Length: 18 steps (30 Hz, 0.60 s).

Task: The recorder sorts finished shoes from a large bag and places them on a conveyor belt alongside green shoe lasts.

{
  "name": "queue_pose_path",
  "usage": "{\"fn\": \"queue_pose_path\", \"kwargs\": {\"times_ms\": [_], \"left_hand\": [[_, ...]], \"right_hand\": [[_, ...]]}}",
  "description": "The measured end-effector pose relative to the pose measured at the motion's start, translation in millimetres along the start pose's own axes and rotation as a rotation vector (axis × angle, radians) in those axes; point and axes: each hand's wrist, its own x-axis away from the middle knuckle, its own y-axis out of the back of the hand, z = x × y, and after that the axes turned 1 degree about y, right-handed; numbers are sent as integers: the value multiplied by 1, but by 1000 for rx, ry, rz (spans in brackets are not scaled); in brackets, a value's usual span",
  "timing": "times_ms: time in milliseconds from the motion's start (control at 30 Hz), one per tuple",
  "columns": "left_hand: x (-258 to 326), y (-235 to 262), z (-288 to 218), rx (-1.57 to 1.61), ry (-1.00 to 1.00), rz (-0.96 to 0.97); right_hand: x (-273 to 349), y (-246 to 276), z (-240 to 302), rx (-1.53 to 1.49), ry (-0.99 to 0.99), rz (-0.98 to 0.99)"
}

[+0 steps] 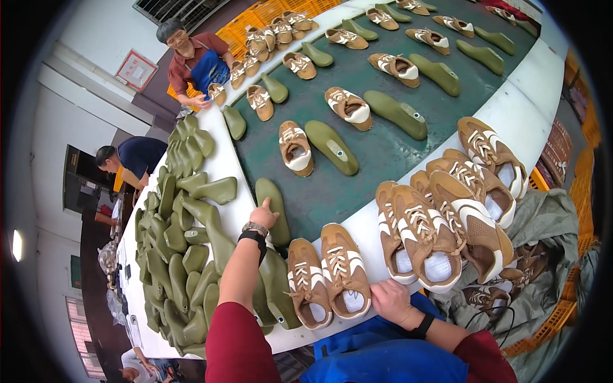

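Note:
My left hand (262, 216) is closed on the side of an olive-green shoe last (274, 217), which lies across the near left edge of the green work surface. Just to its right on the white border stands a pair of brown-and-white lace-up sneakers, a left sneaker (308, 284) and a right sneaker (343, 268), heels toward me. Beside the right sneaker's heel, at the near edge, is my right hand (394, 301), with its fingers curled in. What those fingers hold, if anything, is hidden. Farther right, several more brown sneakers (424, 233) are packed close together.
Many shoe lasts (175, 255) are heaped at the left. Rows of sneakers (348, 107) and lasts (396, 113) lie on the green surface (268, 153). A grey sheet (543, 217) and an orange crate (539, 335) with shoes are at right. A co-worker (196, 60) stands across.

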Motion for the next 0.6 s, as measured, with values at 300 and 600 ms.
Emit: {"fn": "queue_pose_path", "kwargs": {"times_ms": [300,600], "left_hand": [[0,-8,36,132,80,-82],[201,95,0,435,-454,-19]], "right_hand": [[5,-9,6,48,92,-62],[13,-12,3,113,81,-123]]}}
